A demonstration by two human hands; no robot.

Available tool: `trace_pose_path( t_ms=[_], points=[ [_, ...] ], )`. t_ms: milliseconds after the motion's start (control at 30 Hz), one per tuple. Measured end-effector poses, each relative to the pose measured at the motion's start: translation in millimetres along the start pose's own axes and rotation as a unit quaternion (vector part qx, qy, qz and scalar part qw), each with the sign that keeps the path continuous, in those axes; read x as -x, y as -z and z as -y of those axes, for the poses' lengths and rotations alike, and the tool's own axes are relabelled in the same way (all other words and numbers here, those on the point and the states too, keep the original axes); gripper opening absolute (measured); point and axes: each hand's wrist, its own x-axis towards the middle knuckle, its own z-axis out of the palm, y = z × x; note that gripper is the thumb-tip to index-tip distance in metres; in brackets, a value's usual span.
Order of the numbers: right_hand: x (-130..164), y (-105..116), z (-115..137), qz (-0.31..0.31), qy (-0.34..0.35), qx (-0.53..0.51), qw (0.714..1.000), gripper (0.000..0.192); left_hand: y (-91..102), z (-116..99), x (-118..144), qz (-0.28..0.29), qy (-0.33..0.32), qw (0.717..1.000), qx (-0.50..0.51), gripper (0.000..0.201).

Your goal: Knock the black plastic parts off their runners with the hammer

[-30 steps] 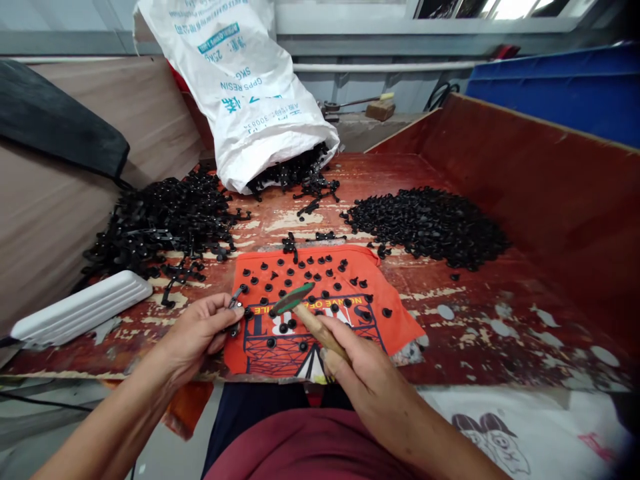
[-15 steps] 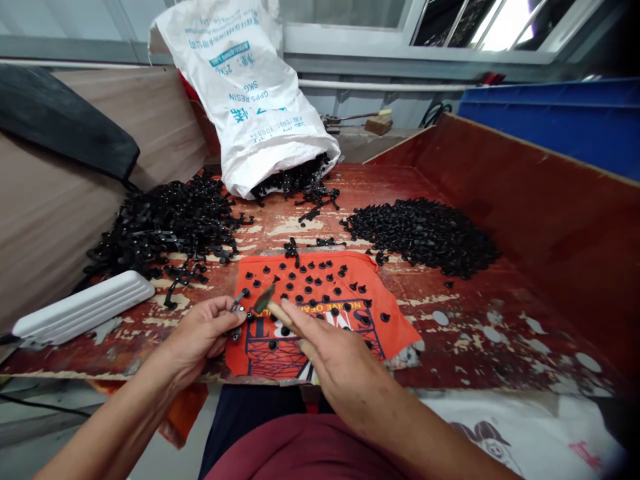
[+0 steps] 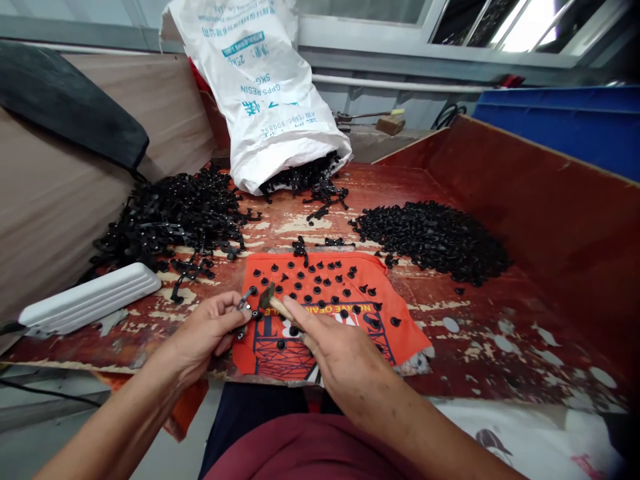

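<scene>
Worn red desk [image 3: 500, 347] bearing, from left to right, a white ribbed case [image 3: 90, 299], the left hand [image 3: 207, 327] pinching a small black clip [image 3: 246, 301] at the near-left edge of an orange cloth [image 3: 330, 313], and the right hand [image 3: 345, 350] closed on a wooden-handled hammer [image 3: 273, 300] whose head touches the clip.

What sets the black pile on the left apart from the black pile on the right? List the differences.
The left pile is made of long, branching strips tangled together; the right pile is made of small, round, separate pieces. The left pile sprawls loosely with strips poking out at its edges; the right pile sits in a compact heap. The left pile lies beside the white case; the right pile lies near the red side wall. Both are glossy black and rest on the worn red table.
</scene>
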Motion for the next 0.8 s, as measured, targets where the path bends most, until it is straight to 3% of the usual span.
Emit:
trace_pose_path(
  t_ms=[167, 400, 800],
  points=[
    [0.8, 1.5, 1.2, 0.011, -0.017, -0.05, 0.999, 0.067, -4.1, -1.4, -1.3, -0.012, -0.001, 1.0, 0.009, 0.041],
    [-2.2, -2.5, 9.7, 0.049, -0.034, -0.004, 0.998, 0.062, -0.6, 1.5, -2.0, -0.001, 0.013, 1.0, 0.016, 0.044],
    [-4.7, 2.1, 8.0, 0.053, -0.033, 0.016, 0.998, 0.064, 4.2, 1.4, 0.2, 0.019, 0.003, 1.0, 0.019, 0.039]
  ],
)
